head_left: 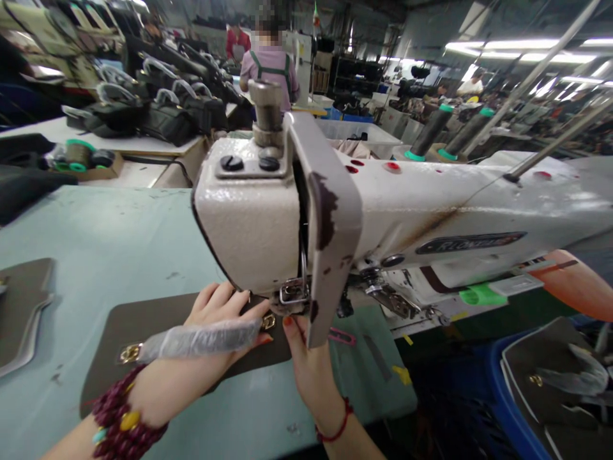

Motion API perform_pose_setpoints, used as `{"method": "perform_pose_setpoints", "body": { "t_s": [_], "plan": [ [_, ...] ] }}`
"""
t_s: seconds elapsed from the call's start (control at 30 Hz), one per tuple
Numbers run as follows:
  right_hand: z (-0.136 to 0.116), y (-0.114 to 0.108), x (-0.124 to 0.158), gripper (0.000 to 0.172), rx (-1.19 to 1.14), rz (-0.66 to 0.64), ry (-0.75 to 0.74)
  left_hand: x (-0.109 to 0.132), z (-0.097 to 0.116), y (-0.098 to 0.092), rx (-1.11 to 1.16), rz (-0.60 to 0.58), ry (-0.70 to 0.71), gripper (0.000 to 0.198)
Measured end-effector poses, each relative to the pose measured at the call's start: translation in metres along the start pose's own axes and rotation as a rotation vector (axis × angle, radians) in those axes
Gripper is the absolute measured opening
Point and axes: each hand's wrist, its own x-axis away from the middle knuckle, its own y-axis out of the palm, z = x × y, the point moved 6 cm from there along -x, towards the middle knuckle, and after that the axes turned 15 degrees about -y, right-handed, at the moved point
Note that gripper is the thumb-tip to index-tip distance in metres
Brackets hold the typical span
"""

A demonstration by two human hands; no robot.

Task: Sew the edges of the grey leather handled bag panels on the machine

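My left hand (211, 319) lies flat with fingers stretched on a dark brown leather panel (138, 319) that sits under the head of a cream sewing machine (268, 211). A strap wrapped in clear plastic (201, 340) with gold buckles (130, 352) crosses the panel over my left hand. My right hand (306, 364) reaches up under the machine head, its fingers pressed against the panel near the needle area; the fingertips are partly hidden by the machine's face plate.
The pale green worktable (96, 249) holds another dark panel (23, 313) at the left edge. A blue bin (507, 396) with more panels stands at lower right. A person in an apron stands behind the machine. Black bags (163, 115) and thread spools (431, 131) fill the back.
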Motion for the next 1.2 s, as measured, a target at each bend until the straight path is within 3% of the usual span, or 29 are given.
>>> {"method": "perform_pose_setpoints", "body": {
  "t_s": [0.13, 0.47, 0.63, 0.73, 0.83, 1.03, 1.2],
  "plan": [
    [-0.001, -0.001, -0.001, 0.047, -0.002, 0.008, 0.004, 0.003, 0.0, 0.009, -0.134, -0.052, 0.073, 0.031],
    [-0.004, -0.002, -0.003, 0.047, -0.101, -0.006, 0.007, 0.004, -0.002, 0.0, -0.019, -0.011, -0.009, 0.041],
    [0.001, -0.002, 0.009, 0.043, -0.351, -0.068, 0.08, 0.003, -0.009, 0.008, 0.093, -0.063, -0.012, 0.036],
    [0.012, -0.002, 0.019, 0.041, -0.532, -0.042, 0.2, 0.001, -0.012, 0.01, 0.186, -0.144, -0.006, 0.034],
    [0.019, -0.001, 0.026, 0.043, -0.693, -0.014, 0.276, 0.0, -0.015, 0.006, 0.274, -0.138, -0.035, 0.032],
    [0.011, -0.005, 0.027, 0.051, -0.625, -0.051, 0.218, 0.0, -0.019, 0.004, 0.3, -0.129, -0.105, 0.026],
    [0.006, -0.004, 0.024, 0.039, -0.53, -0.07, 0.15, -0.002, -0.012, 0.001, 0.268, -0.154, -0.056, 0.026]
  ]
}}
